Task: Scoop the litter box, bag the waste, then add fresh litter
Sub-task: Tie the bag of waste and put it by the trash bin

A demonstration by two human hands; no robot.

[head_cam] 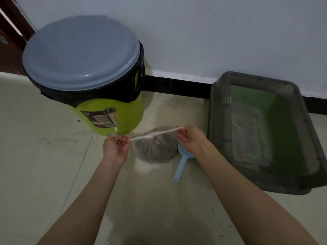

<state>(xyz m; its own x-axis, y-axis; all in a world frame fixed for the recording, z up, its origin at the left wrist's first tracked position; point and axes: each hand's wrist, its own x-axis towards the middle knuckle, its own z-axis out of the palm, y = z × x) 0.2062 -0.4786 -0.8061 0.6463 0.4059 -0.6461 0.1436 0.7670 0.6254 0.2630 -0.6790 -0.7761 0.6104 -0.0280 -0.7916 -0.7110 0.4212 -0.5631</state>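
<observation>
The right hand point(190, 138) hides part of the blue scoop's point(179, 164) bowl; the bin's label point(101, 119) is too blurred to read.

The bin point(92, 82) stands on the floor point(44, 174) at the left, close to the wall point(194, 32) behind it, its lid point(81, 50) on top and its liner point(131, 85) folded over the rim; the litter box point(221, 131) sits on the floor at the right, its far end against the wall, litter point(246, 131) lying along its left side; between bin and box lies the bag point(156, 151), just before the bin's base; the scoop point(181, 161) lies just right of the bag, handle toward the viewer; the left hand point(115, 147) is at the bag's left, the right hand point(192, 138) at its right, over the scoop's bowl.
</observation>
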